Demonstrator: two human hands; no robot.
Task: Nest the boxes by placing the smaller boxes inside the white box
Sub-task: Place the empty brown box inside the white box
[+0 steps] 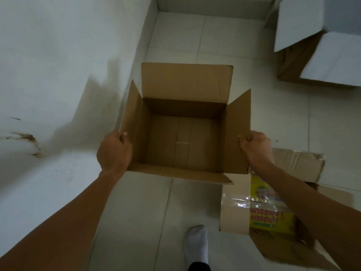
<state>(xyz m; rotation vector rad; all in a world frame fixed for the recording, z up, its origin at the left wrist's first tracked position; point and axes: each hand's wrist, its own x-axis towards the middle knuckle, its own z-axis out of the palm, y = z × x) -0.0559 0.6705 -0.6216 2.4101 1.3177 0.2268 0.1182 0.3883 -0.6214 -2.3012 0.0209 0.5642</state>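
An open brown cardboard box (183, 145) with its flaps up and nothing inside hangs above the tiled floor in the middle of the head view. My left hand (114, 151) grips its left flap and my right hand (256, 147) grips its right flap. The white box (320, 40), with open flaps and a brown inside, stands on the floor at the far right. A smaller taped box with a yellow printed label (269, 214) lies low on the right, partly hidden under my right forearm.
A white wall (58, 75) runs along the left, close to the held box. The floor (175, 36) is pale tile reaching to a corner at the top. My foot in a white sock (196, 245) stands at the bottom middle.
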